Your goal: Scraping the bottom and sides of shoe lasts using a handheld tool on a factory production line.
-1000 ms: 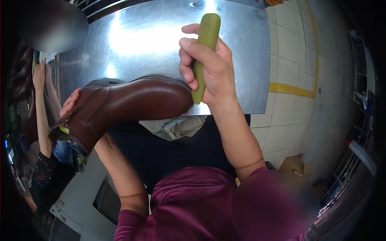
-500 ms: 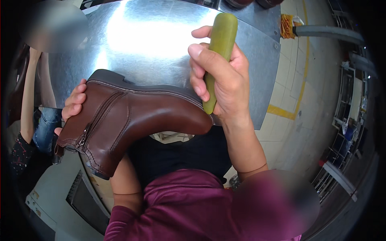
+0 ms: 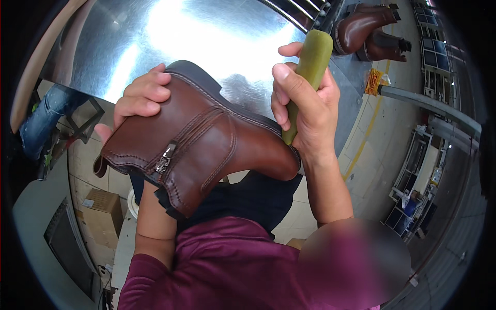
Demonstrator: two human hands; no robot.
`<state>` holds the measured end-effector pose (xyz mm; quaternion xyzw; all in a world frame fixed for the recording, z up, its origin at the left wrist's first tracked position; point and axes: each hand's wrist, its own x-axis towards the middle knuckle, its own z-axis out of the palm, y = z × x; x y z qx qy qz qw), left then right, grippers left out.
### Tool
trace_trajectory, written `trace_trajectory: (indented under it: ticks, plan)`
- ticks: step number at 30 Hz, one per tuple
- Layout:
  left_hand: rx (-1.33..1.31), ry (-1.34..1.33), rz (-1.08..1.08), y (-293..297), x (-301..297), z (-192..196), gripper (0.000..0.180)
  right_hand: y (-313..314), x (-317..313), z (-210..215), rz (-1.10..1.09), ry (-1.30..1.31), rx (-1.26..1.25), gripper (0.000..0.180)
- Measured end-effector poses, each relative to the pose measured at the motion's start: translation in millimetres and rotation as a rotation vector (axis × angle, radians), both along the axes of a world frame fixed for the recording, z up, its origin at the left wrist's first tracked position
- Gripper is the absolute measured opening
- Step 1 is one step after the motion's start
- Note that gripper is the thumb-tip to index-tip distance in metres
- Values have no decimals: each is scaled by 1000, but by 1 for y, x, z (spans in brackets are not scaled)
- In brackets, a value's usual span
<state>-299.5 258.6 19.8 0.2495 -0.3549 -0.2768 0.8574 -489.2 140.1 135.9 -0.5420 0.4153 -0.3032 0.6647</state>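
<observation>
A brown leather ankle boot (image 3: 201, 139) lies on its side in the air before me, sole turned away and toe to the right. Along its shaft runs a zipper with a metal pull (image 3: 164, 157). My left hand (image 3: 142, 95) grips the boot near the heel and shaft, its fingers showing over the far side. In my right hand (image 3: 310, 98) is an olive-green bar (image 3: 313, 54), rounded at the top and narrowing downward. Its lower tip meets the boot's edge near the toe, where upper and sole join.
A shiny metal table (image 3: 119, 46) extends beyond the boot. Several brown boots (image 3: 364, 31) stand at the far right, near a grey pipe (image 3: 429, 102). On the floor at left is a cardboard box (image 3: 103, 209). Another person's jeans (image 3: 51, 116) show at the left.
The view has shifted, bringing more boots and a cardboard box into sight. The boot now tilts more, its heel end higher. My grips on boot and bar are the same.
</observation>
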Motion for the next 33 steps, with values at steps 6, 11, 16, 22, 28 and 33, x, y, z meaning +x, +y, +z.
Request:
trace_trajectory:
  ticks: [6,11,16,22,28,33]
  plan:
    - [-20,16,21,4,-1,0,79,2,26,3,70,58,-17,35]
    - [-21,39,56,6,-2,-7,79,6,62,-6,186,20,-96,32]
    - [11,56,76,8,-2,-2,79,6,80,-12,194,-11,-239,36]
    - [43,77,39,11,-1,0,81,8,109,-17,202,-135,-248,31]
    - [46,74,68,8,0,1,79,6,131,-15,185,-106,-234,31]
    - [67,-4,63,5,7,0,78,2,144,-14,173,-143,-210,28]
